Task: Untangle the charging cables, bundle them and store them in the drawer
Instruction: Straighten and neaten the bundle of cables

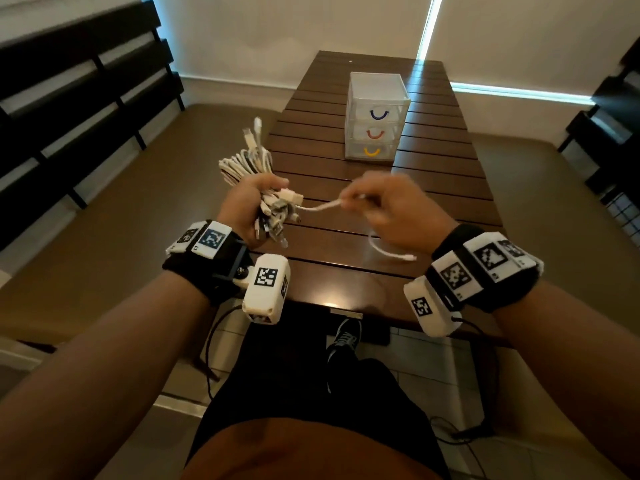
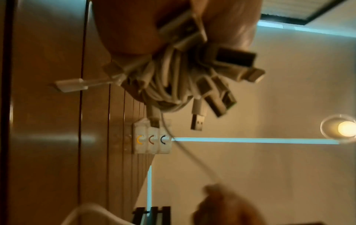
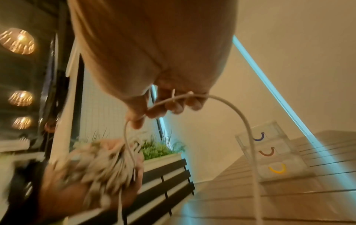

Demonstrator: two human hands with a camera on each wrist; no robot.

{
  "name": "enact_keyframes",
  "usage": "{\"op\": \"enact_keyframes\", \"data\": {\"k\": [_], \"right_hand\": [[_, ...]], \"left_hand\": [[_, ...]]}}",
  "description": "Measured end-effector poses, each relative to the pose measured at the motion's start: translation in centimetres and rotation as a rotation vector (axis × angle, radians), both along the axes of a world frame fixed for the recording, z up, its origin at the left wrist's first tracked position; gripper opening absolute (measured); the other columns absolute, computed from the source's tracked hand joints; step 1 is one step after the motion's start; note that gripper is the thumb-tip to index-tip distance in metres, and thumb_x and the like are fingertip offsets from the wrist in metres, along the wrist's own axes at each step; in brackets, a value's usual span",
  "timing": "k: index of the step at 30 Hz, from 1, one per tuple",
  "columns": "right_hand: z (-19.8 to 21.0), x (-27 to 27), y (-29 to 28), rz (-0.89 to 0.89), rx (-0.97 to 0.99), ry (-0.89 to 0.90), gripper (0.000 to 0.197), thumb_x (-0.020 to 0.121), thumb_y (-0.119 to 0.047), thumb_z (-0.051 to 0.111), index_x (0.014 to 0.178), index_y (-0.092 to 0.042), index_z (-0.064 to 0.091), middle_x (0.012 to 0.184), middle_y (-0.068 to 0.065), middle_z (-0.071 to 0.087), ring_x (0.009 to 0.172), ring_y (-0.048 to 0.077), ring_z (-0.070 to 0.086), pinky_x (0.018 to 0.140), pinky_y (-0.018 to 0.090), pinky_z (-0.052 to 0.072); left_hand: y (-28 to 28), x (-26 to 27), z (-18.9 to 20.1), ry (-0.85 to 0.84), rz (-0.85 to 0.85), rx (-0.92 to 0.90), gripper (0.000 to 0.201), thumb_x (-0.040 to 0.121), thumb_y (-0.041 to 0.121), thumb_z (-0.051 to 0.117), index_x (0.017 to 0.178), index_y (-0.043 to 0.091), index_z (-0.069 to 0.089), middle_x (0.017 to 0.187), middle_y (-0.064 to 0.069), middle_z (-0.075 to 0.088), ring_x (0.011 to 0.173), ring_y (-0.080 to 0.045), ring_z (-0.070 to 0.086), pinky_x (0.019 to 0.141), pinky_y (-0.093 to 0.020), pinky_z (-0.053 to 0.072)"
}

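Note:
My left hand [image 1: 254,199] grips a thick bundle of white charging cables [image 1: 242,164] above the table's near left edge; looped ends stick up past the fist and several USB plugs [image 2: 221,97] hang below it. One loose white cable [image 1: 320,206] runs from the bundle to my right hand [image 1: 384,206], which pinches it between thumb and fingers [image 3: 163,106]. Its free end [image 1: 391,252] hangs under the right hand over the table. The clear three-drawer unit [image 1: 377,116] stands farther back on the table with its drawers closed, handles blue, red and yellow.
The dark slatted wooden table [image 1: 433,202] stretches ahead. Black slatted benches [image 1: 79,98] line the left side, with dark furniture [image 1: 616,140] at the right. My shoe [image 1: 344,337] and a cord lie under the near edge.

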State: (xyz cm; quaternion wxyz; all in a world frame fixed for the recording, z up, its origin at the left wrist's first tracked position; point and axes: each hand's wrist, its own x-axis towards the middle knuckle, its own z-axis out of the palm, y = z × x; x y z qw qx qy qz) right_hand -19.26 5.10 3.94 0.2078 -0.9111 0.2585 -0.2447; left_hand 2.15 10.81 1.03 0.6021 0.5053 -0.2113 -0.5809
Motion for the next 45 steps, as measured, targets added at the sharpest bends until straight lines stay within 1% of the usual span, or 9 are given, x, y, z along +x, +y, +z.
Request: {"op": "enact_keyframes", "data": {"k": [2,7,15,19,24,31,34,38,45], "right_hand": [[1.1,0.5,-0.9,-0.042,0.019,-0.091,0.013,0.092,-0.018,0.061,0.099,-0.017,0.073,0.085,-0.004,0.061,0.077,0.008,0.053,0.074,0.024,0.043],[1.4,2.2,-1.3,-0.063,0.133,-0.1,0.013,0.092,-0.018,0.061,0.099,-0.016,0.073,0.09,-0.009,0.066,0.087,0.005,0.059,0.084,0.022,0.047],[0.2,2.8,-0.6,-0.16,0.148,-0.113,0.01,0.087,-0.023,0.069,0.092,-0.02,0.077,0.079,-0.016,0.057,0.077,0.001,0.051,0.075,0.016,0.039],[0.5,2.4,-0.8,-0.157,0.132,-0.028,0.01,0.087,-0.022,0.069,0.092,-0.019,0.076,0.088,-0.006,0.059,0.085,0.007,0.054,0.079,0.021,0.043],[0.4,2.7,-0.6,-0.17,0.099,-0.038,0.008,0.086,-0.022,0.069,0.09,-0.02,0.076,0.088,-0.005,0.059,0.086,0.01,0.056,0.077,0.022,0.045],[0.0,3.4,0.3,-0.197,0.265,-0.437,0.015,0.077,-0.023,0.077,0.081,-0.011,0.068,0.086,0.004,0.066,0.08,0.016,0.064,0.076,0.036,0.057],[-0.5,3.9,1.1,-0.086,0.451,-0.482,0.01,0.094,-0.015,0.059,0.103,-0.012,0.055,0.097,0.006,0.061,0.089,0.015,0.062,0.081,0.035,0.057],[-1.5,4.4,1.5,-0.104,0.638,-0.359,0.05,0.102,-0.037,0.035,0.144,-0.01,0.038,0.136,0.002,0.052,0.125,0.009,0.049,0.109,0.03,0.04],[-0.8,4.1,1.7,-0.212,0.542,-0.188,0.058,0.102,-0.049,0.019,0.154,-0.024,0.01,0.162,-0.002,0.012,0.149,0.018,-0.004,0.121,0.047,-0.001]], "left_hand": [[0.3,-0.3,-0.4,-0.105,-0.053,0.041,0.015,0.07,0.016,0.068,0.063,0.005,0.061,0.058,-0.009,0.061,0.049,-0.022,0.057,0.052,-0.029,0.049],[0.8,-2.0,-1.6,-0.134,-0.243,0.034,0.055,0.053,0.027,0.083,0.097,-0.002,0.067,0.082,-0.018,0.065,0.065,-0.03,0.061,0.069,-0.04,0.051],[1.1,-4.4,-2.2,0.159,-0.223,-0.057,0.02,0.078,0.024,0.062,0.068,0.008,0.067,0.06,-0.005,0.061,0.054,-0.017,0.059,0.062,-0.031,0.05],[1.3,-4.6,-2.3,0.183,-0.204,-0.06,0.021,0.078,0.03,0.066,0.075,0.009,0.068,0.066,-0.005,0.062,0.061,-0.017,0.059,0.072,-0.033,0.046],[1.6,-5.2,-1.5,0.129,-0.262,-0.098,0.015,0.081,0.022,0.063,0.075,0.008,0.067,0.062,-0.006,0.063,0.052,-0.016,0.063,0.053,-0.029,0.054],[1.7,-5.2,-0.3,-0.033,-0.275,-0.073,0.022,0.067,0.006,0.071,0.084,-0.003,0.059,0.066,-0.016,0.062,0.051,-0.025,0.062,0.051,-0.035,0.054],[1.5,-5.4,0.0,-0.025,-0.254,-0.134,0.03,0.072,0.004,0.064,0.1,-0.003,0.059,0.071,-0.018,0.061,0.054,-0.026,0.063,0.054,-0.034,0.054],[1.6,-5.6,0.6,-0.224,-0.176,-0.185,0.015,0.079,-0.009,0.058,0.088,0.001,0.064,0.067,-0.011,0.066,0.056,-0.02,0.065,0.056,-0.03,0.054],[1.1,-5.6,1.6,-0.331,-0.223,-0.221,0.019,0.082,-0.015,0.052,0.086,0.002,0.06,0.063,-0.005,0.067,0.056,-0.016,0.066,0.052,-0.025,0.054]]}}
